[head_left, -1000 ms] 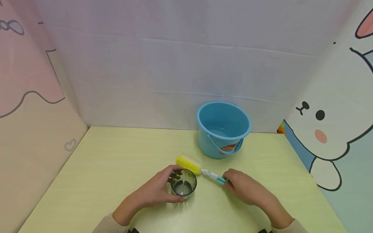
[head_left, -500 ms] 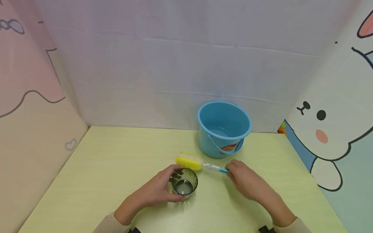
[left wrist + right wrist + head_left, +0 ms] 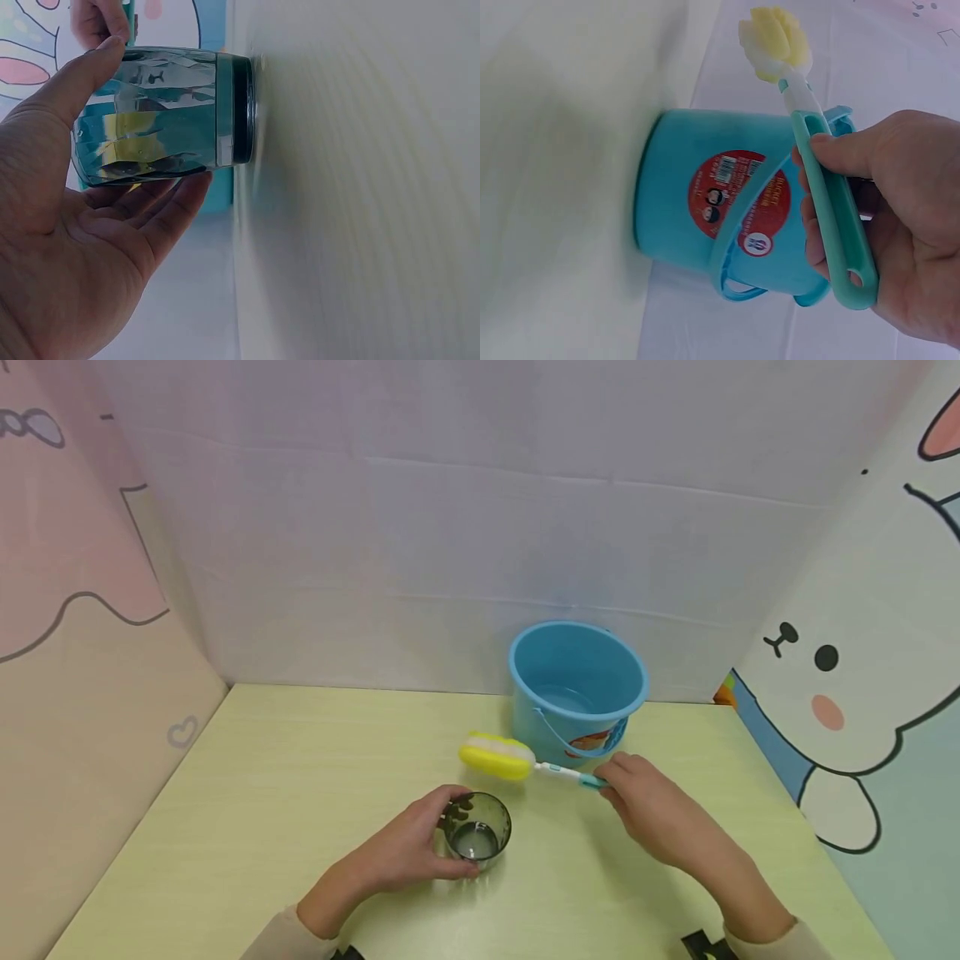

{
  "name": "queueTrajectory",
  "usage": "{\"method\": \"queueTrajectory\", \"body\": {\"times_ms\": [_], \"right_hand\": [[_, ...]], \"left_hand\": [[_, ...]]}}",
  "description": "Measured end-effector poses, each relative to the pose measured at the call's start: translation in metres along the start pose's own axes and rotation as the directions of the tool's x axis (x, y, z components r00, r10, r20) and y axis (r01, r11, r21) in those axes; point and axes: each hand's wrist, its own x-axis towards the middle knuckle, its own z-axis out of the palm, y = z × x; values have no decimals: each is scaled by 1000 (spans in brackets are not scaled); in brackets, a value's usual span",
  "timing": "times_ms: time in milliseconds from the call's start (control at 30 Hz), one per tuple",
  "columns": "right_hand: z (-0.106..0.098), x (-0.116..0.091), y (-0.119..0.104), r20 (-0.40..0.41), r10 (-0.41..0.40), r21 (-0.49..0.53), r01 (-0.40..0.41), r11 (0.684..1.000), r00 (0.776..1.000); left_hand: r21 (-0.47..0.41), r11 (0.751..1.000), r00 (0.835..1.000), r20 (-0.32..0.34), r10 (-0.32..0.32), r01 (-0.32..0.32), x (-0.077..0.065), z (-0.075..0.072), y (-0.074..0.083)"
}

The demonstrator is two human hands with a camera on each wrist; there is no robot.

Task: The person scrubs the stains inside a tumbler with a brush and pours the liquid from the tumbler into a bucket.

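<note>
My left hand (image 3: pixel 412 843) grips a dark tinted drinking glass (image 3: pixel 477 828) from its left side, thumb in front and fingers behind. The glass stands upright on the table; in the left wrist view its faceted wall (image 3: pixel 161 112) shows between thumb and fingers. My right hand (image 3: pixel 652 806) holds a sponge bottle brush by its teal handle (image 3: pixel 829 210), thumb on one side and fingers curled round the other. The brush's yellow and white sponge head (image 3: pixel 497 756) points left, raised over the table behind the glass.
A blue bucket (image 3: pixel 577 714) with its handle hanging down stands at the back of the pale wooden table (image 3: pixel 315 760), just beyond the brush. A white sheet (image 3: pixel 450 527) hangs behind, and printed cartoon panels flank both sides.
My right hand has moved up and away from me, lifting the brush from beside the glass toward the bucket. My left hand and the glass have barely moved.
</note>
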Motion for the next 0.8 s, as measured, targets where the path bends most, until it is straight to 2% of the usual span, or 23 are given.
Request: {"method": "queueTrajectory", "body": {"times_ms": [367, 800], "right_hand": [[-22, -2, -3, -88, -88, -87, 80, 993, 992], [-54, -5, -4, -169, -197, -248, 152, 957, 966]], "left_hand": [[1, 1000, 1000, 3, -11, 11, 1, 2, -2], [-5, 1000, 1000, -6, -16, 16, 6, 3, -2]]}}
